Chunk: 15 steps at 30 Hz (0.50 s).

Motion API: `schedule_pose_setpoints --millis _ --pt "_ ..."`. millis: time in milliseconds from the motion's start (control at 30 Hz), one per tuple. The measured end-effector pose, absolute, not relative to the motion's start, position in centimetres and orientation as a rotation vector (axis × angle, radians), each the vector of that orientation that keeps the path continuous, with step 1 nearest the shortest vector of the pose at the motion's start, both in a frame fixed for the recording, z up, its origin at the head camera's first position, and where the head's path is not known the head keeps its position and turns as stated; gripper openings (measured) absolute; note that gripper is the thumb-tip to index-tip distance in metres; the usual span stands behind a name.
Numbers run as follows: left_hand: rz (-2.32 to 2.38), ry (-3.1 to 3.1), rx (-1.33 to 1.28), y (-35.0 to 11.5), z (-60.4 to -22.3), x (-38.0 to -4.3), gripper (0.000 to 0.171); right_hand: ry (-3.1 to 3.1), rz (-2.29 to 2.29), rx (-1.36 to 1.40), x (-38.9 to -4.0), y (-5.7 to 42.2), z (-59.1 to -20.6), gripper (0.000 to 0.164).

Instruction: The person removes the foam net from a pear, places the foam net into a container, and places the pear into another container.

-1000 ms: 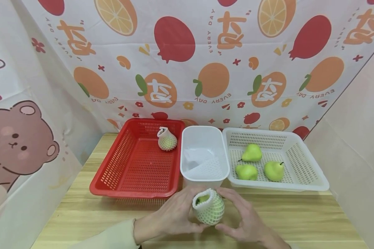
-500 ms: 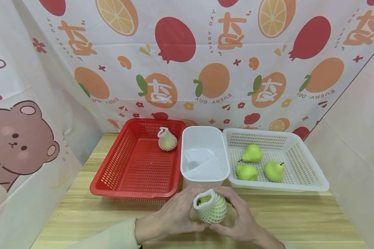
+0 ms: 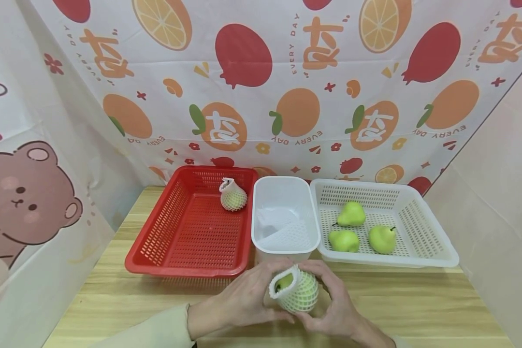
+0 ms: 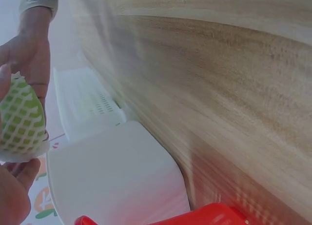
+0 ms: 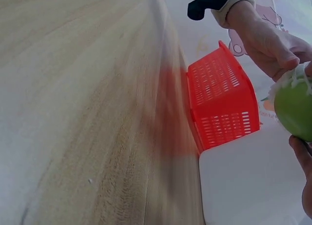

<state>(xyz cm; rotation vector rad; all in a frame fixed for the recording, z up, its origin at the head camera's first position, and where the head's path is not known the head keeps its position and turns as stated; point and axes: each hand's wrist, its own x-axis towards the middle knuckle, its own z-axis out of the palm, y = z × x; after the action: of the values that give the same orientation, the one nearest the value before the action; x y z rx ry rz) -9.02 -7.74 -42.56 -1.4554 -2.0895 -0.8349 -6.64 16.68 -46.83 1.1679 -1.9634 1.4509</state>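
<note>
A green pear in a white foam net (image 3: 303,294) is held between both hands above the front of the table. The net's open mouth faces left, and the pear's top shows inside it. My left hand (image 3: 249,296) grips the mouth side, thumb below and fingers above. From the right, my right hand (image 3: 338,305) curls round the other side, its thumb low. In the left wrist view the net stretches over the pear (image 4: 22,118). The right wrist view shows the bare green base of the pear (image 5: 294,110) below the net's edge.
Behind the hands stands a white tub (image 3: 285,245) with foam nets (image 3: 289,234) inside. Left of it, a red basket (image 3: 135,258) holds one netted pear (image 3: 233,197). A white basket (image 3: 435,258) on the right holds three bare pears (image 3: 383,239). A printed cloth (image 3: 261,111) hangs behind.
My right hand has shifted slightly left, closer round the pear. The netted pear has moved a little right and turned, its mouth now facing more to the left.
</note>
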Motion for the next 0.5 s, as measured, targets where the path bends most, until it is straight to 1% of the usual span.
schedule_pose_setpoints --millis 367,500 --pt "-0.791 -2.19 -1.418 -8.8 -41.8 -8.8 0.122 -1.95 1.432 1.169 -6.7 16.9 -46.4 0.09" --pt "-0.774 -2.252 -1.398 -9.3 -41.3 -8.7 0.127 -1.995 1.346 1.157 -6.6 17.3 -45.9 0.092"
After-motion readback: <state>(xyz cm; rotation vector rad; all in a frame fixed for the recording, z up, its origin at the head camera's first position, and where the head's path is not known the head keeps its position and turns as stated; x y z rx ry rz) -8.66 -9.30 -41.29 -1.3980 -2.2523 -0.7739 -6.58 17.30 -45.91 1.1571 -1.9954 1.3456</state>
